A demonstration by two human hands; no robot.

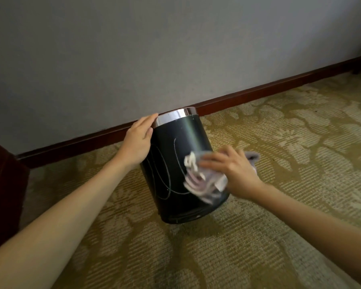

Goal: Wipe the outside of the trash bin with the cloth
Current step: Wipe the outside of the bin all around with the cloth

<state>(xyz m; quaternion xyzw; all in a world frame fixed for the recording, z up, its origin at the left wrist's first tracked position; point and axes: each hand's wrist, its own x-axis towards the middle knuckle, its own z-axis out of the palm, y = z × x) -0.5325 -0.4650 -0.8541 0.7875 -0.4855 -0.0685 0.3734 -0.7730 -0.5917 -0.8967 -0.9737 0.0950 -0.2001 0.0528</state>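
Observation:
A black round trash bin (175, 155) with a shiny metal top band stands on the carpet, tilted away toward the wall. White chalk-like lines curl over its side. My left hand (139, 140) rests flat against the bin's upper left side, fingers straight and reaching the metal band. My right hand (229, 167) presses a crumpled grey and white cloth (200, 178) against the bin's right side, with the fingers spread over it. The cloth is blurred.
The patterned gold carpet (258, 236) spreads all around. Right behind the bin are a grey wall and a dark wooden baseboard (248, 97). A dark wooden piece of furniture (2, 197) stands at the left edge.

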